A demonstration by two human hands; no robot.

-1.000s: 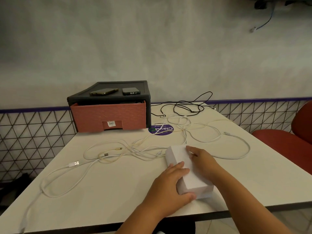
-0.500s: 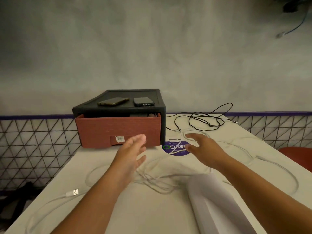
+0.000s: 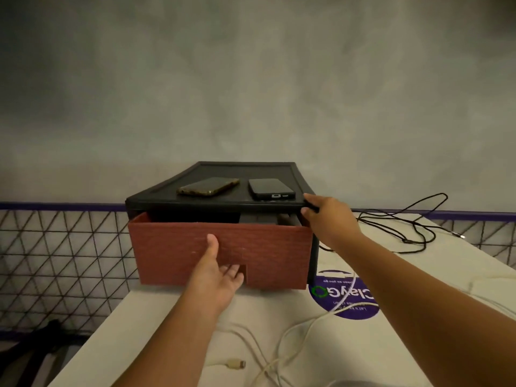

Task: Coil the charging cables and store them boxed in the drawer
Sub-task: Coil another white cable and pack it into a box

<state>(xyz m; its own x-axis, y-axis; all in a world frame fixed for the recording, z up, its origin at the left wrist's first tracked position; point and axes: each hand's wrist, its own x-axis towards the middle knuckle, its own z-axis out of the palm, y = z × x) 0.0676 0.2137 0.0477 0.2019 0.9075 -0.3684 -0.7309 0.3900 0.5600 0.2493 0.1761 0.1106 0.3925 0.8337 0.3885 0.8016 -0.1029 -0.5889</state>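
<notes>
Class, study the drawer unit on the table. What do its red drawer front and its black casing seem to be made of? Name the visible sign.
Red drawer front: probably moulded plastic, matt, with a fine woven-looking relief and a cut-out handle notch. Black casing: likely plastic too, smooth with a faint sheen and a moulded raised rim on top.
</notes>
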